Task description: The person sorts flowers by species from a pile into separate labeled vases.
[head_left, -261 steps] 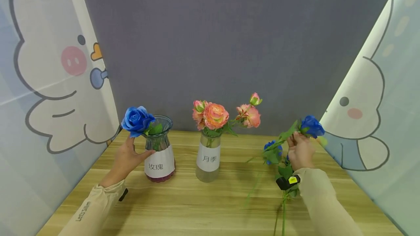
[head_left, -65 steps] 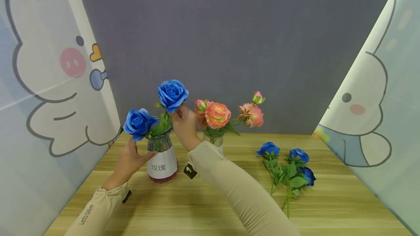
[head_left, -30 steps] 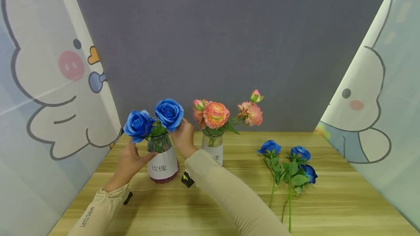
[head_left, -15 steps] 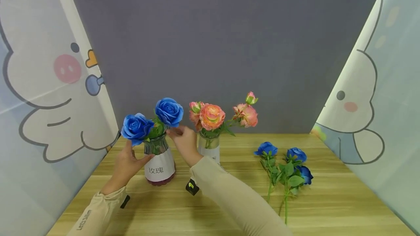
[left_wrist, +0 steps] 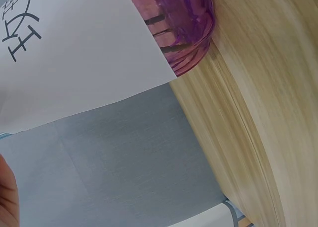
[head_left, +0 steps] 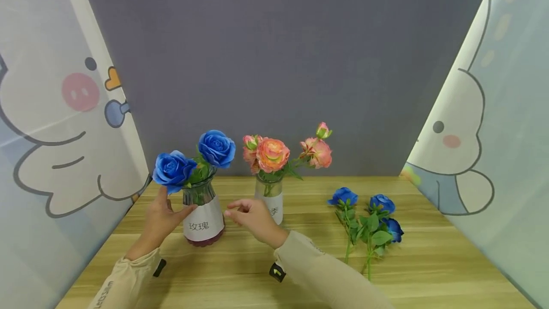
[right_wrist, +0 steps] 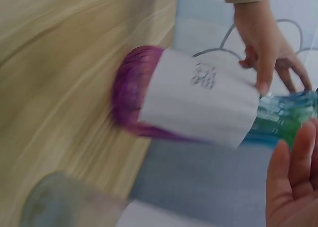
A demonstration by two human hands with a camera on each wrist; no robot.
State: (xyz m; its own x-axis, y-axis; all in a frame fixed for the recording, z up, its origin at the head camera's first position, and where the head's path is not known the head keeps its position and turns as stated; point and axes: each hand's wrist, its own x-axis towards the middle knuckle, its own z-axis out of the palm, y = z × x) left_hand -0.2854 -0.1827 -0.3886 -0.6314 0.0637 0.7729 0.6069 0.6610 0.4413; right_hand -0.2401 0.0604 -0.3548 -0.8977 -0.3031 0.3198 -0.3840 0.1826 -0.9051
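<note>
My left hand (head_left: 159, 221) grips the neck of a ribbed glass vase (head_left: 204, 196) with a purple base and a white paper label, thumb in front and fingers at the far side. In the right wrist view, the left hand (right_wrist: 263, 40) shows at that neck. Two blue roses stand in the vase: one rose (head_left: 173, 169) leans left, the other rose (head_left: 217, 149) rises at the right. Just right of the label, my right hand (head_left: 255, 218) hovers with loosely bent fingers, holding nothing. Its fingers (right_wrist: 300, 162) are relaxed in the right wrist view.
Right behind my right hand stands a clear labelled vase (head_left: 269, 189) with orange-pink flowers (head_left: 273, 155), one spray reaching right. Several blue roses (head_left: 381, 202) lie on the wooden table (head_left: 429, 261) at the right. A dark grey backdrop (head_left: 279, 61) closes the rear.
My right hand brought a blue rose from the right-hand pile, lowered it into the left vase and let go. It then drew back down and right. The left hand stayed on the vase.
</note>
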